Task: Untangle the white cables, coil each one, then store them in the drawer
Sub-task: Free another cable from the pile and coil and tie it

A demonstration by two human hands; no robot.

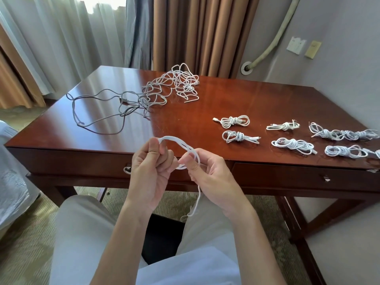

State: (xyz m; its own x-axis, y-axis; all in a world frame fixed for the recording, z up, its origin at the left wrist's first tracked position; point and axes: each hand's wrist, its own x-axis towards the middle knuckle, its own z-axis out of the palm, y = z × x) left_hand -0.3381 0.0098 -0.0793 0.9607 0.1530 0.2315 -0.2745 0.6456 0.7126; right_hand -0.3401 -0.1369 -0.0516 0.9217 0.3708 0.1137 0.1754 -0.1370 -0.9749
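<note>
Left hand (153,171) and right hand (207,177) both gripping white cable (181,145) loops, no readable writing

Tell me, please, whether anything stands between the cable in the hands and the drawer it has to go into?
Only the drawer itself: both drawer fronts under the desk edge look closed. The cable, held by the left hand and right hand, hangs in open air just before them, with nothing else visible between.
</note>
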